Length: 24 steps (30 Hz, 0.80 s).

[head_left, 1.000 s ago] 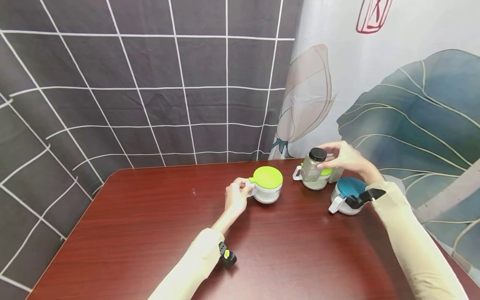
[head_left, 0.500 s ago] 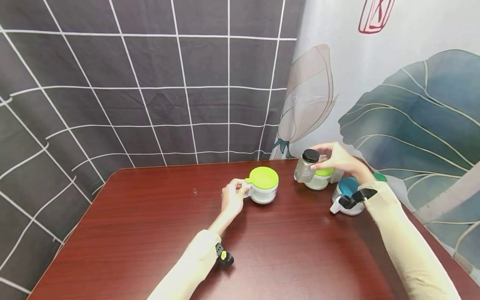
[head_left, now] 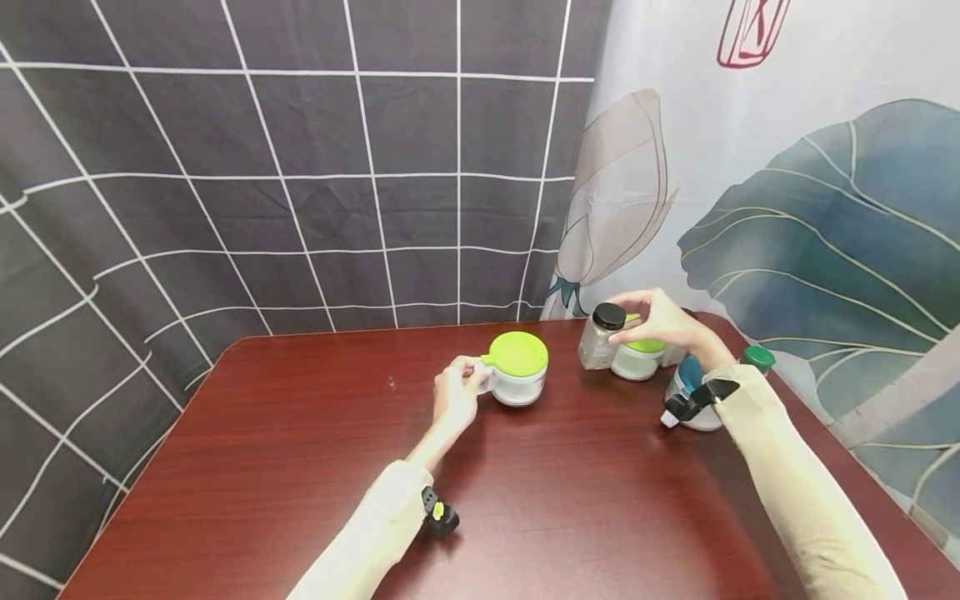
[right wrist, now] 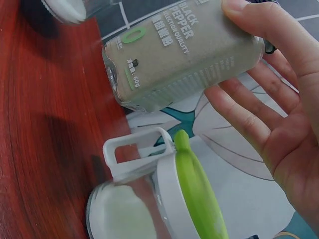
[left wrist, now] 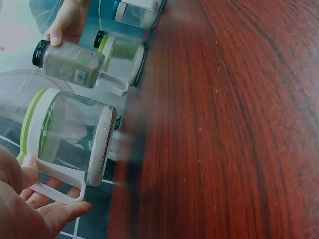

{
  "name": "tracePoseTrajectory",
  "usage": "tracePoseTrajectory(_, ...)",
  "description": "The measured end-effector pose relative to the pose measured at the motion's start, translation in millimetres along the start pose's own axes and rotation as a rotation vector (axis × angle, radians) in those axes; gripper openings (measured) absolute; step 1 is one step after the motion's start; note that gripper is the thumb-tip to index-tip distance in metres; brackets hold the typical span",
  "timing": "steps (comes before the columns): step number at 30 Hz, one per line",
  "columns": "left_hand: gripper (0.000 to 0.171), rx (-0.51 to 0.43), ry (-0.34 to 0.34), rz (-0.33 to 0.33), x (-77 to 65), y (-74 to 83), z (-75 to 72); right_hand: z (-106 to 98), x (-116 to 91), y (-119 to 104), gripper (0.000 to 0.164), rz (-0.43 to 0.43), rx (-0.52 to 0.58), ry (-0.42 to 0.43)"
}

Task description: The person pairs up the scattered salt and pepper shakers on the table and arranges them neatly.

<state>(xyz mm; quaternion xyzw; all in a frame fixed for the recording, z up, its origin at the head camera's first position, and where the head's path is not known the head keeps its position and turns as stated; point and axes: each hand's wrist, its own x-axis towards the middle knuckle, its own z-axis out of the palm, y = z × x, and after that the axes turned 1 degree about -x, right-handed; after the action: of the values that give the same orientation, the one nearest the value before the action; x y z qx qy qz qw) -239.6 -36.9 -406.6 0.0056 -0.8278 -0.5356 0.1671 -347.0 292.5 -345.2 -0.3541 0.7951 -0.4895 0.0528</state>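
My left hand grips the white handle of a clear seasoning jar with a lime-green lid. That jar is upright in the head view and seems slightly above the table. Toward the right, my right hand pinches a clear bottle of black pepper near its black cap, thumb on one side and fingers on the other. The pepper bottle hangs over the table beside a second green-lidded seasoning jar, whose handle shows in the right wrist view.
Behind my right wrist stands a blue-lidded jar, partly covered by the wrist strap. A green-capped bottle is farther right, near the edge of the reddish-brown table. A tile-patterned curtain hangs along the back.
My right hand has carried the pepper bottle left and slightly down, away from in front of the second green-lidded jar. The left hand and its jar have shifted a little left.
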Motion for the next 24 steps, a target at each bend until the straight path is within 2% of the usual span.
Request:
tracePoseTrajectory(6, 0.018, 0.0, 0.009, -0.005, 0.3, -2.8, -1.8, 6.2, 4.4, 1.7, 0.051, 0.004, 0.027, -0.007)
tracePoseTrajectory(13, 0.018, 0.011, 0.027, 0.001, 0.7, -4.2, -7.8, 13.0, 11.0, -0.9, 0.05, 0.011, -0.009, -0.004)
tracePoseTrajectory(16, 0.018, 0.015, 0.031, 0.0, 1.2, -4.2, -10.8, 15.6, 13.4, -2.8, 0.05, 0.013, 0.008, -0.004)
tracePoseTrajectory(24, 0.018, 0.025, 0.03, -0.001, 1.1, -7.6, -16.5, 21.8, 19.0, -2.8, 0.05, 0.02, 0.051, -0.051)
